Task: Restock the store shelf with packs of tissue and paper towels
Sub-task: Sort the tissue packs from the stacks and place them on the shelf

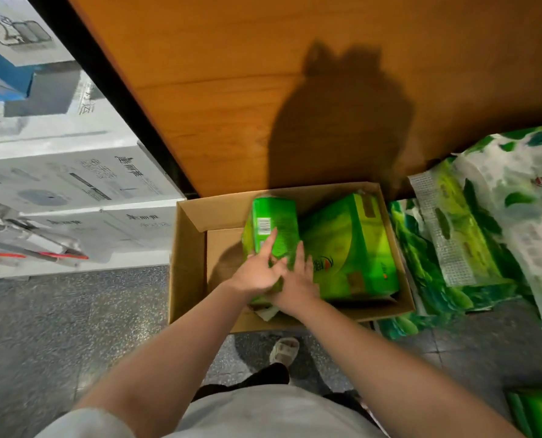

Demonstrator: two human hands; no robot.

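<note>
An open cardboard box (187, 254) stands on the floor against an orange wooden panel. Inside it, a green tissue pack (274, 224) stands on end with its barcode facing up. A second, larger green pack (352, 248) lies tilted to its right. My left hand (258, 270) holds the near end of the upright pack, index finger stretched up along its face. My right hand (296, 284) grips the same pack from the right side, fingers wrapped round its edge. The pack's lower end is hidden behind both hands.
Large green-and-white paper packs (491, 235) lie stacked on the floor right of the box, another green pack (538, 412) at the bottom right. White appliance cartons (73, 184) fill the left. The orange panel (263, 90) rises behind. My sandalled foot (285, 350) is below the box.
</note>
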